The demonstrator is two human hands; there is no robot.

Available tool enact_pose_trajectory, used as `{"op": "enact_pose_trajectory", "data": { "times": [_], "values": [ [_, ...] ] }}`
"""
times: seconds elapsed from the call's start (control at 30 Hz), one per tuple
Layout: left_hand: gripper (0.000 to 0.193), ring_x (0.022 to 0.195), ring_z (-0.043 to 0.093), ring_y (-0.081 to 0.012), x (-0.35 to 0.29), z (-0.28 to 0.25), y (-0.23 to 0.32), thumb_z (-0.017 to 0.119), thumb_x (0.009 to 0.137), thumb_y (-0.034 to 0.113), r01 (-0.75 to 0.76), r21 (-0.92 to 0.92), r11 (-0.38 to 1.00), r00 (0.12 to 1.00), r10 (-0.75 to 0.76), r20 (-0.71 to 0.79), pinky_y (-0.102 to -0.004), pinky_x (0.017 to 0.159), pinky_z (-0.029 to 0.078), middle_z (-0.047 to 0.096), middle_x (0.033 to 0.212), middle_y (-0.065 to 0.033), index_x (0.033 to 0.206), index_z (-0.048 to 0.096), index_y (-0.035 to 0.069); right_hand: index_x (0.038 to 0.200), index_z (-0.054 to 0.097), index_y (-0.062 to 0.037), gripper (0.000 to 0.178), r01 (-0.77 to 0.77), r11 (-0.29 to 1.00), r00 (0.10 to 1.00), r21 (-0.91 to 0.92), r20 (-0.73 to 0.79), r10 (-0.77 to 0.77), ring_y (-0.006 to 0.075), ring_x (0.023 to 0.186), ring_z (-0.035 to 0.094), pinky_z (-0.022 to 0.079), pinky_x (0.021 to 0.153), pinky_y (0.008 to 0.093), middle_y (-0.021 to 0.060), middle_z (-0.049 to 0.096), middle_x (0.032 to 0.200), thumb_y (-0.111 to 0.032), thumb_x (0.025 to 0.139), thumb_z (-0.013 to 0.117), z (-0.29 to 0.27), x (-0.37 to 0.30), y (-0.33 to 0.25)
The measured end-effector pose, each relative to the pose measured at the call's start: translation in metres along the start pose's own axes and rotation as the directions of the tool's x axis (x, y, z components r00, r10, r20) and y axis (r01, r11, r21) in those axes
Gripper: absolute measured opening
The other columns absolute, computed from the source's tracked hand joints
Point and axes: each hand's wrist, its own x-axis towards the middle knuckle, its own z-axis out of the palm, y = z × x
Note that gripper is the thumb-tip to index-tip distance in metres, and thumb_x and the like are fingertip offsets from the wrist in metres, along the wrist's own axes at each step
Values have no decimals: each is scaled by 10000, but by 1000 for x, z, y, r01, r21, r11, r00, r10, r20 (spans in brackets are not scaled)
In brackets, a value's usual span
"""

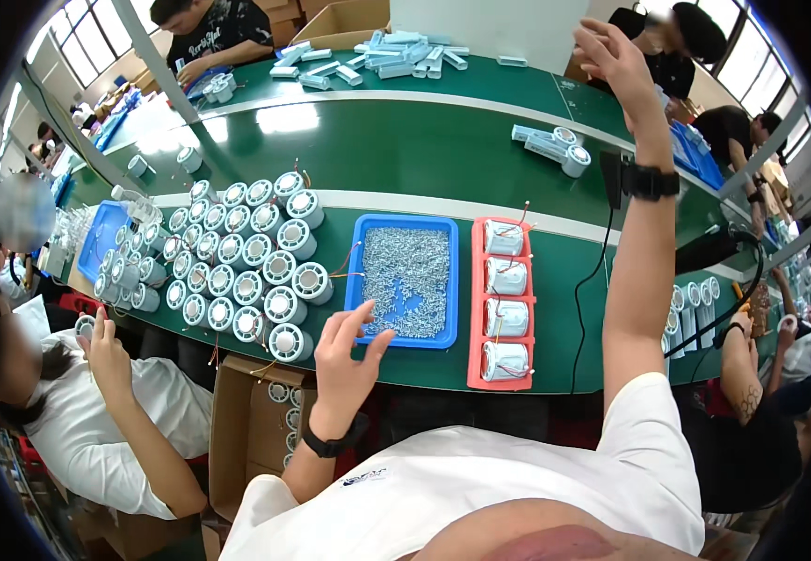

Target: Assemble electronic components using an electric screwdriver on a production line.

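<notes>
The left hand [344, 363] was half open, nothing visible gripped, at the near-left corner of the blue tray [453, 280]. The right hand [622, 73] was raised beyond the tray, rightward, fingers loosely spread, nothing visible held. Small metal pieces [405, 257] lay inside the tray.

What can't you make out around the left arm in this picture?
All in the head view:
Small silvery pieces in the blue tray: too small to count.
The tray's near left corner: hidden by the left hand.
Cardboard box: partly covered by the left forearm.
</notes>
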Motion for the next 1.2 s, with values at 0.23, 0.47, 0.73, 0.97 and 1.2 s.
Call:
{"op": "enact_pose_trajectory", "data": {
  "times": [0.23,0.47,0.73,0.97,1.2],
  "values": [
    [518,991,515,-250,-19,31,-49,569,954,357,-33,75,997,948,54,-313,-349,832,434,507,1213,-178,1303,497,-19,1384,464,-79,778,65,960,949,-273,314,25,307,1193,549,454,989,381,185,582,1254,-602,835,636,160,138,131],
    [724,1159,448,-389,-12,35,-53,402,973,555,114,182,977,957,-59,-285,-483,973,363,437,1282,-270,1359,378,-57,1435,388,-231,864,77,867,930,-492,348,115,383,1351,367,357,1089,462,195,291,1504,-558,717,740,293,178,258],
    [760,1168,452,-390,-12,41,-59,382,960,604,264,206,942,938,-201,-283,-491,976,363,434,1291,-278,1370,386,-36,1415,352,-396,854,-13,790,948,-613,243,204,412,1326,390,384,1054,567,48,216,1548,-463,687,793,386,214,322],
    [754,1155,465,-399,-6,41,-61,375,961,605,309,218,926,935,-255,-245,-498,973,370,445,1269,-281,1362,403,-32,1305,435,-316,670,190,852,911,-488,411,32,414,1248,471,442,1028,506,52,313,1484,-269,717,754,383,226,344],
    [708,1148,474,-414,-1,37,-49,378,971,567,287,189,939,939,-237,-248,-502,973,371,453,1276,-290,1319,462,-44,1201,468,-224,556,545,720,798,-429,530,-288,371,1114,548,480,947,414,100,444,1350,-145,692,677,302,177,323]
  ]
}}
